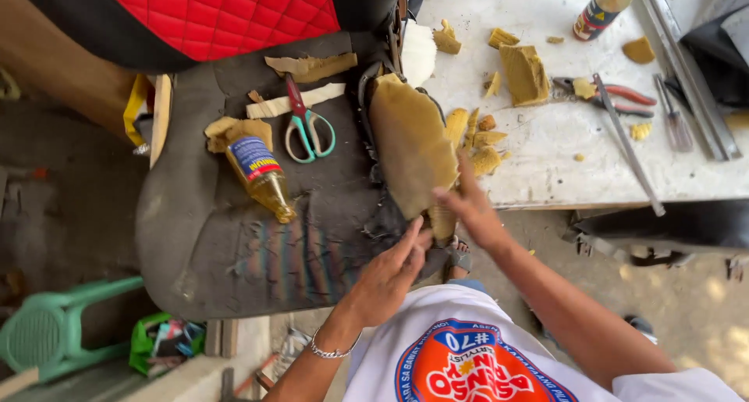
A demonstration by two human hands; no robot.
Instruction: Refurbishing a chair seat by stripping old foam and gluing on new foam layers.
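A worn dark car seat cushion [234, 238] lies in front of me, its red quilted backrest [226, 8] at the top. A tan piece of old foam [412, 144] sits on the seat's right side bolster. My right hand [472, 207] presses on the foam's lower right edge. My left hand [390, 273] touches the seat's torn fabric just below the foam, fingers stretched toward it. Neither hand grips anything that I can see.
On the seat lie teal-handled scissors [307, 129], a plastic bottle of yellow liquid [261, 176] and foam scraps. The white table [562, 160] on the right carries foam chunks [524, 74], pliers [616, 94], a screwdriver [676, 125], another bottle [605, 8]. A green stool [55, 328] stands lower left.
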